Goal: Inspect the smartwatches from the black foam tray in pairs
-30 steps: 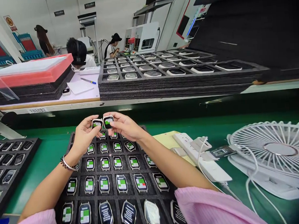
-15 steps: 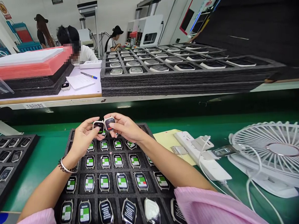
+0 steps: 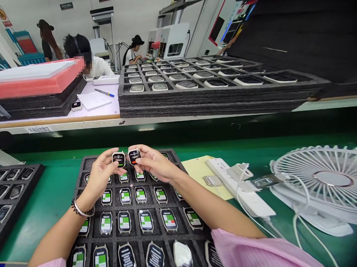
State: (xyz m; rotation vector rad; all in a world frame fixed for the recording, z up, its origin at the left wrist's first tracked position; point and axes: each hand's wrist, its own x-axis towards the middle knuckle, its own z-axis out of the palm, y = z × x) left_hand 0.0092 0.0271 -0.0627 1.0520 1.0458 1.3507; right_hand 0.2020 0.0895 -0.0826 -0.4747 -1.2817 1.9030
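My left hand point(image 3: 101, 175) pinches 1 watch point(image 3: 119, 159). My right hand point(image 3: 154, 164) pinches another watch point(image 3: 134, 155). Both hover over the tray's point(image 3: 79, 182) far edge.

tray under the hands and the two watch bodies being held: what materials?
Tray: looks like black foam, matte, fuzzy-edged cut pockets. Watch in left hand and watch in right hand: glossy glass-like faces with lit screens, pale smooth rims, probably plastic or metal; can't tell which.
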